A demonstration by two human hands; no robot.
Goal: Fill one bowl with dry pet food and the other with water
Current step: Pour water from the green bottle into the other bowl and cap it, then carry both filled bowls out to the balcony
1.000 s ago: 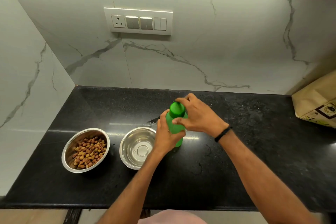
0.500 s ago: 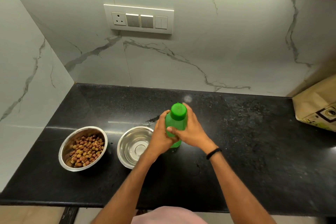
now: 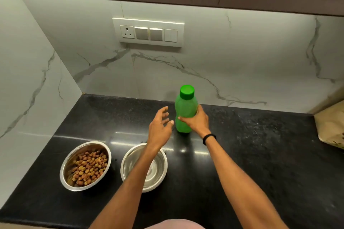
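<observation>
While your right grip (image 3: 197, 122) curls round the capped green bottle (image 3: 186, 106) by the back edge of the surface (image 3: 260, 154), left grip (image 3: 160, 126) spread beside it, water is the step: uncap and pour if the half-hidden steel bowl (image 3: 158, 173) proves dry

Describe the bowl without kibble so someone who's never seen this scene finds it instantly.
On the black countertop, two steel bowls sit side by side near the front edge. Take the right-hand bowl, the one closer to the green bottle. Unlike the left bowl, which holds brown kibble, its inside shows no kibble, just shiny metal.
</observation>
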